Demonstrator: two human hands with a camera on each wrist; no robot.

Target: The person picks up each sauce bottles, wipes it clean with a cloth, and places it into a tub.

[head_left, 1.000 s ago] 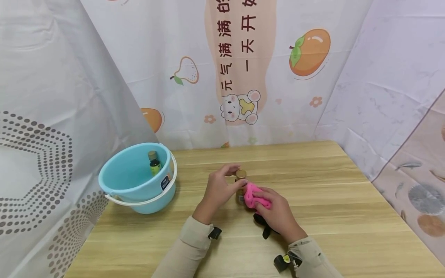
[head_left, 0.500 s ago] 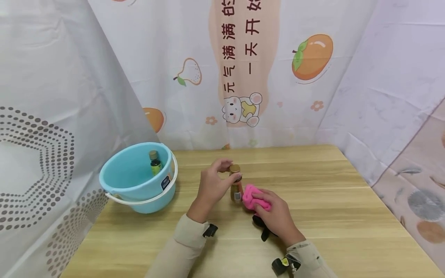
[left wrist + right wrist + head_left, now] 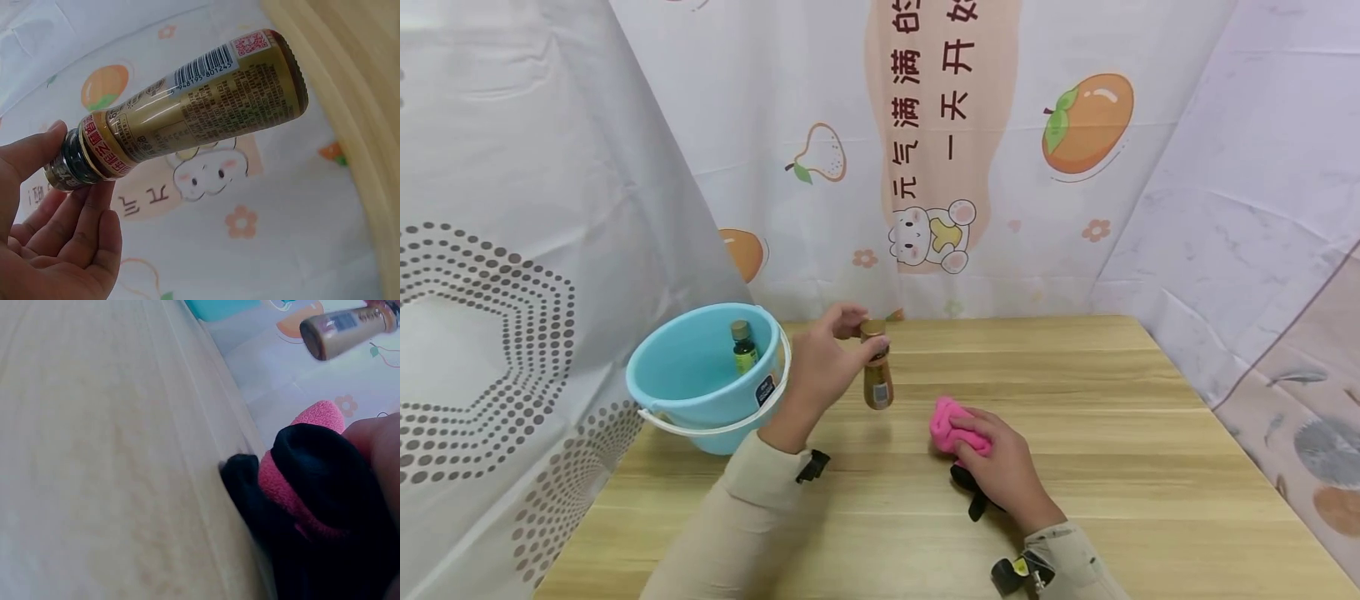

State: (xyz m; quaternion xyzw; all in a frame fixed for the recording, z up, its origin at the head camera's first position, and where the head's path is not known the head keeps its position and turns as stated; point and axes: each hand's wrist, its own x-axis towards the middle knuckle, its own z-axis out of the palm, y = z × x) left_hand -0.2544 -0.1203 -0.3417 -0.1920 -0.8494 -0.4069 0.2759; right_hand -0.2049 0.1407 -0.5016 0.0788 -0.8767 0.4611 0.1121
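Observation:
My left hand (image 3: 823, 358) pinches the cap of a small glass bottle (image 3: 877, 383) between thumb and fingers. The bottle hangs upright above the table, its bottom over a faint shadow. In the left wrist view the bottle (image 3: 206, 100) shows a gold label with a barcode and a red band at the neck. My right hand (image 3: 1006, 467) grips a bunched pink terry cloth (image 3: 951, 425) low at the table. Black fabric (image 3: 325, 475) with a loop and a short end lies against the cloth, partly under the palm.
A light blue bucket (image 3: 700, 417) with a white handle stands at the left of the wooden table (image 3: 1097, 400). Inside it leans a dark bottle (image 3: 744, 350) with a yellow-green label. Printed curtains (image 3: 1000, 275) hang behind and beside the table.
My left hand has lifted the bottle off the table and carried it left toward the bucket, away from the pink cloth. The right hand has stayed nearly in place with the cloth.

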